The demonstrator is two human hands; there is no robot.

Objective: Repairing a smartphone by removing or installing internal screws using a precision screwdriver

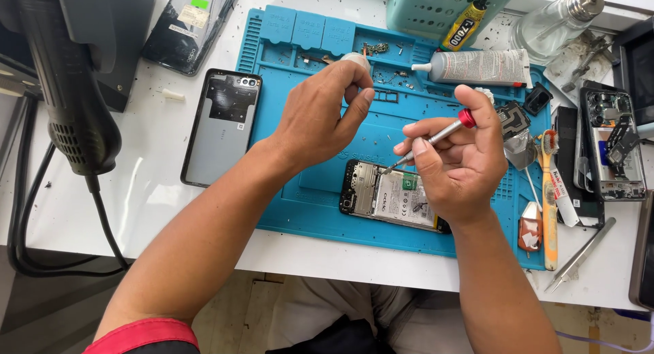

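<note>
right hand [458,160]: pinching screwdriver [436,136], tip over opened phone [392,196]
left hand [320,115]: fingertips pressed on small pale object [355,59]
base: blue mat [313,183]

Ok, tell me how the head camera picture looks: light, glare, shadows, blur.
Head view: bright, even daylight; soft shadows fall under the left hand and right hand onto the blue mat. A pale glare streak lies on the white table beside the phone back cover. The screwdriver and opened phone are sharp. The heat gun bulges near the left edge, a wide-lens effect.
</note>
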